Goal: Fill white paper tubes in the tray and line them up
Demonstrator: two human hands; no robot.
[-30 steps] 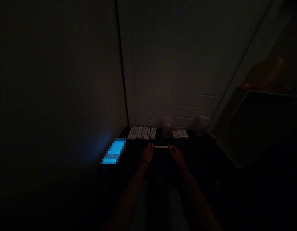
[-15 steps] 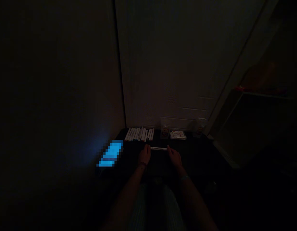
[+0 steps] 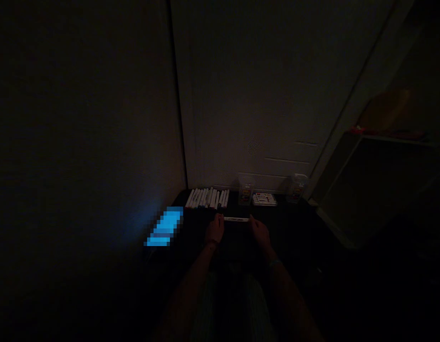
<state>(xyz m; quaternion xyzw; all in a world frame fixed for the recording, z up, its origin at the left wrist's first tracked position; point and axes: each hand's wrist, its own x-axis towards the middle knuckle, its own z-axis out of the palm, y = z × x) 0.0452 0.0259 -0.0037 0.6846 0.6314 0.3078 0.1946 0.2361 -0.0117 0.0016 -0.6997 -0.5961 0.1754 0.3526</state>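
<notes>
A white marker (image 3: 236, 219) lies level between my two hands, above the dark tabletop. My left hand (image 3: 215, 229) is closed on its left end, and my right hand (image 3: 259, 231) pinches its right end. Dark print shows along the barrel, too dim to read. Just beyond my left hand, several white markers (image 3: 207, 198) lie side by side in a row. Past my right hand sits a stack of white markers (image 3: 264, 199), flanked by a clear plastic container (image 3: 246, 191) on its left and another clear container (image 3: 297, 189) on its right.
The room is very dark. A glowing blue screen (image 3: 164, 228), blurred into blocks, is at the left of the black table (image 3: 291, 232). A pale wall (image 3: 241, 95) rises behind the table. To the right stands a shelf (image 3: 390, 138) with an orange-brown object on it.
Both hands keep hold of the marker and have shifted very slightly to the right. The containers and the row of markers look a little clearer now.
</notes>
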